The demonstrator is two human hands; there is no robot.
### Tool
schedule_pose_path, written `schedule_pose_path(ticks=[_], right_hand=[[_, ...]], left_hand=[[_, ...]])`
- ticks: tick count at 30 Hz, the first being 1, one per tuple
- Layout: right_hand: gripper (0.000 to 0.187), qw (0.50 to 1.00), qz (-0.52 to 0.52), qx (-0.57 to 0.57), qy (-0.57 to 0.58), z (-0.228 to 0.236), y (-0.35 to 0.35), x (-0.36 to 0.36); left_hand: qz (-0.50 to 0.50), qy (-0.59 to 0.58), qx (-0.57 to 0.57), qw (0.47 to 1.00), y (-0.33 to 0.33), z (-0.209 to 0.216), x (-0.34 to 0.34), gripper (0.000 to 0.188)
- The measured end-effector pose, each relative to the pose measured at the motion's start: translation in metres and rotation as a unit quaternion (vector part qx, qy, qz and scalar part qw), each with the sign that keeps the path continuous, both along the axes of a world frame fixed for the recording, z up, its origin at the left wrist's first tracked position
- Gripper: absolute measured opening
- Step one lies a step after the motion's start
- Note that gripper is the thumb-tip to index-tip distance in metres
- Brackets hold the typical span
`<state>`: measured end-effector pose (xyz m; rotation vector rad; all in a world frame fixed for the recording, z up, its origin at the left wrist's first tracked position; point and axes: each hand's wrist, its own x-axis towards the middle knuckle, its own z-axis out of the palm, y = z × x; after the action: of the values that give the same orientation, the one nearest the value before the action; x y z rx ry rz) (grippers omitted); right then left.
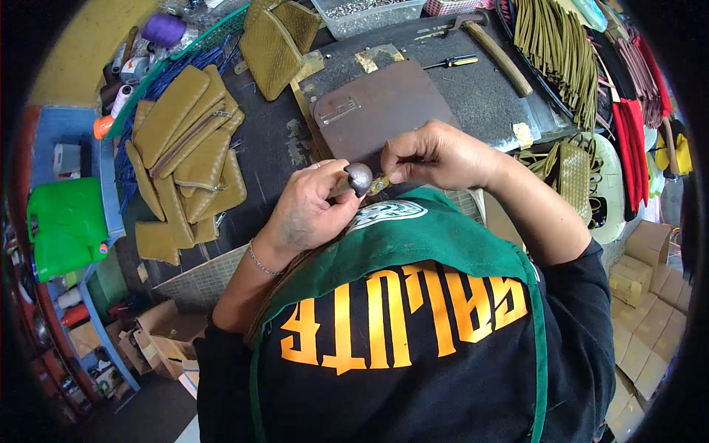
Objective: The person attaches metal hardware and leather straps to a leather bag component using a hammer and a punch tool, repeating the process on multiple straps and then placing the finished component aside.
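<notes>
My left hand point(314, 203) is closed around a tool with a rounded dark metal head point(360, 177), which has a dark notch; its exact kind is unclear. My right hand point(439, 156) pinches a small yellowish piece point(379, 184) between thumb and fingers, right beside the metal head. Both hands are close together in front of my green apron point(413, 236). Just beyond them on the dark bench lies a flat brown board point(384, 111) with a worn corner. The lower part of the tool is hidden by my left hand.
Olive woven pouches point(185, 155) are piled at left, another pouch point(267, 52) farther back. A wooden-handled hammer point(498, 59) and a screwdriver point(454, 62) lie behind the board. Olive strips point(554, 52) hang at right, near a pale stool point(611, 188). Cardboard boxes point(642, 273) stand below.
</notes>
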<state>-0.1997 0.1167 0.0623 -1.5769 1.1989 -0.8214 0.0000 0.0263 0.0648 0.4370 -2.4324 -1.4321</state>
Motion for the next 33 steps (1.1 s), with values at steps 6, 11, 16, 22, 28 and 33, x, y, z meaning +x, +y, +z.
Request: schedule_pose_path(ticks=[6, 11, 16, 22, 28, 33], right_hand=[[0.017, 0.974, -0.014, -0.132, 0.185, 0.008, -0.001, 0.004], [0.025, 0.929, -0.113, -0.227, 0.269, 0.005, 0.005, 0.023], [0.021, 0.896, -0.179, -0.302, 0.273, -0.010, 0.006, 0.035], [0.022, 0.861, -0.188, -0.353, 0.313, -0.018, 0.008, 0.039], [0.021, 0.837, -0.257, -0.324, 0.358, -0.023, 0.009, 0.054], [0.021, 0.841, -0.254, -0.308, 0.364, -0.021, 0.012, 0.049]], left_hand=[[0.056, 0.002, 0.138, 0.989, -0.001, -0.005, -0.002, 0.017], [0.069, 0.076, 0.250, 0.963, -0.004, -0.016, -0.002, 0.021], [0.112, 0.066, 0.295, 0.947, -0.002, -0.012, -0.004, 0.021], [0.102, 0.102, 0.284, 0.948, -0.002, -0.021, -0.005, 0.021], [0.132, 0.092, 0.297, 0.941, -0.003, -0.026, -0.005, 0.019], [0.112, 0.034, 0.248, 0.962, -0.005, -0.027, -0.007, 0.020]])
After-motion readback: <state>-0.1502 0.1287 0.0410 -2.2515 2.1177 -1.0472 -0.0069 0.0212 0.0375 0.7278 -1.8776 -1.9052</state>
